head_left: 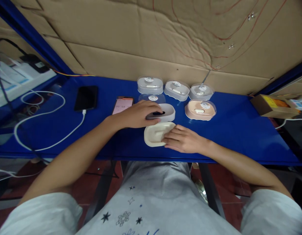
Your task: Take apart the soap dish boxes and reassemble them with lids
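Note:
My left hand [143,114] is closed over the left end of a pale grey oval box [170,114] with a dark opening, its thumb at the near side and its fingers across the top. Just in front of that box lies a shallow cream oval tray [149,139]. My right hand [181,138] grips the tray's right end, fingers reaching over the rim into it. A clear lid with a round sticker [153,98] shows behind my left hand, partly covered by it.
At the back stand clear-lidded oval boxes [151,85], several in all, one peach-coloured [198,111]. Left are a phone with a timer [123,103], a dark phone [86,98] and a white charging cable [38,149]. A cardboard box [265,109] sits at the right.

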Motion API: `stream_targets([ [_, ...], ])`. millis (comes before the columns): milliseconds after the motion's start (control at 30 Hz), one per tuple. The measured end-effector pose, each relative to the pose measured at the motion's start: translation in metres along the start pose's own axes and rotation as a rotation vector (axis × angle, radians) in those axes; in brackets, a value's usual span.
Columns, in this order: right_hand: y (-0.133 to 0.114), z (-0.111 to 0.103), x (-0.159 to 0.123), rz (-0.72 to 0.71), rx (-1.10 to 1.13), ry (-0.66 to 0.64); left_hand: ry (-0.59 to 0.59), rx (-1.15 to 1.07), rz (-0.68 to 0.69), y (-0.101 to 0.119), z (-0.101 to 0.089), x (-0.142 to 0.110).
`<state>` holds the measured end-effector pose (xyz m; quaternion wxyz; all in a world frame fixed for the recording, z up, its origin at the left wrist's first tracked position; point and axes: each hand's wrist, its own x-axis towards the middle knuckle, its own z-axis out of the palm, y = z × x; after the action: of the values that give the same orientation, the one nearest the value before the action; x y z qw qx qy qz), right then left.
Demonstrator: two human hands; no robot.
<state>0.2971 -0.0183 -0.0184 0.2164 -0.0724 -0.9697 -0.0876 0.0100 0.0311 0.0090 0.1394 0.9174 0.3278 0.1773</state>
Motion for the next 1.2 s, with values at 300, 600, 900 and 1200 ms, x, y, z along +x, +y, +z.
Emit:
stream_targets([
  [300,-0.011,-0.006,0.004,-0.048,0.131,0.049,-0.046,0.040,0.029,-0.005,0.007,-0.004],
  [600,0.062,-0.047,-0.037,0.739,-0.197,-0.022,-0.195,-0.014,0.065,0.039,0.002,-0.008],
  [900,0.068,-0.041,-0.050,0.835,-0.192,-0.212,-0.269,0.030,0.084,0.038,0.007,-0.014],
  [1200,0.060,-0.066,-0.052,0.703,0.107,-0.284,-0.158,0.051,0.095,0.046,0.008,-0.011],
])
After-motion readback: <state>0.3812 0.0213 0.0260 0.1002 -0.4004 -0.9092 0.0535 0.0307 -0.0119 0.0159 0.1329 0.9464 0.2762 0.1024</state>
